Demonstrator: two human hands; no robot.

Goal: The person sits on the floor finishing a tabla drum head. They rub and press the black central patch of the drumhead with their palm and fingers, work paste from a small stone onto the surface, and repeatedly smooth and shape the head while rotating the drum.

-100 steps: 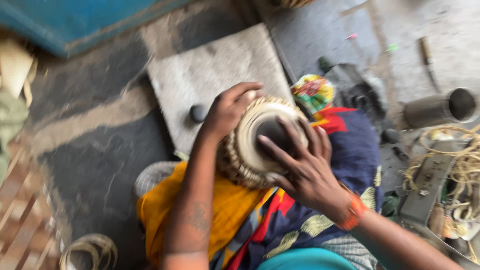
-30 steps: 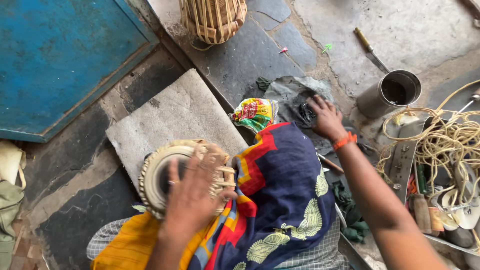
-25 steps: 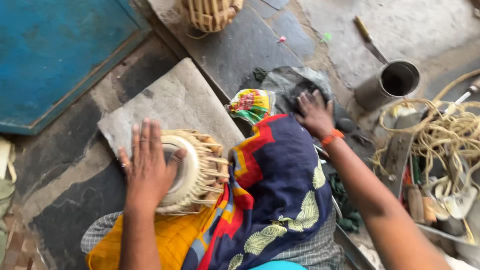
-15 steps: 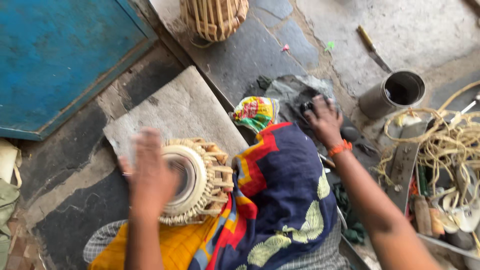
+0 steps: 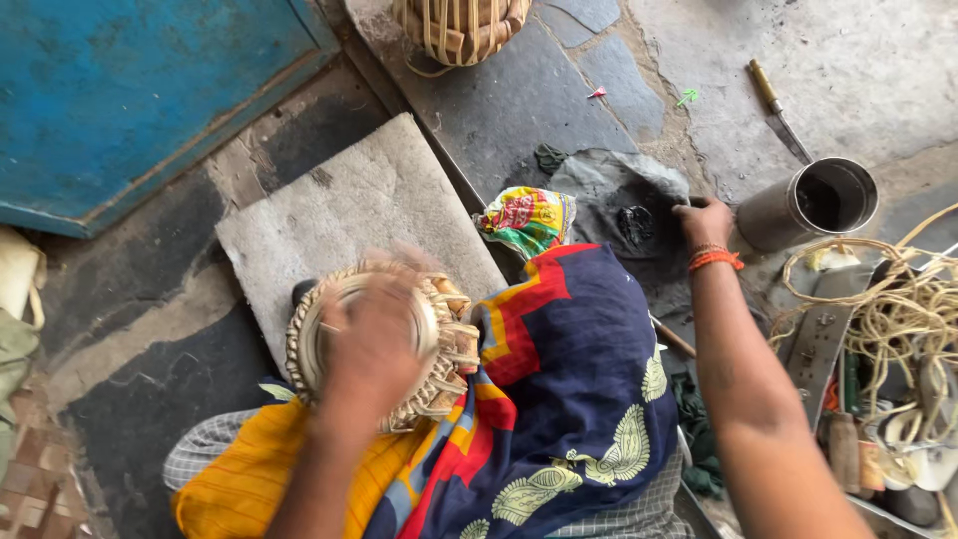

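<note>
A small drum (image 5: 444, 349) with pale strap lacing lies on my lap, its round head facing up. My left hand (image 5: 374, 344) lies over the drum head and is blurred by motion, holding nothing. My right hand (image 5: 704, 222), with an orange thread at the wrist, reaches out to a grey plastic sheet (image 5: 599, 185) on the floor. On that sheet sits a black lump (image 5: 636, 225), just left of the fingers. The fingers are curled at the sheet's edge, and whether they hold anything is hidden.
A blue, red and yellow cloth (image 5: 569, 379) covers my lap. A grey stone slab (image 5: 349, 205) lies ahead, with a blue board (image 5: 140, 90) beyond it. A metal can (image 5: 808, 205), a knife (image 5: 776, 108), coiled rope (image 5: 898, 309) and another laced drum (image 5: 459, 25) surround me.
My left hand has moved across the drum head, from its left side to over the middle. My right hand has shifted slightly right on the grey sheet, toward the can.
</note>
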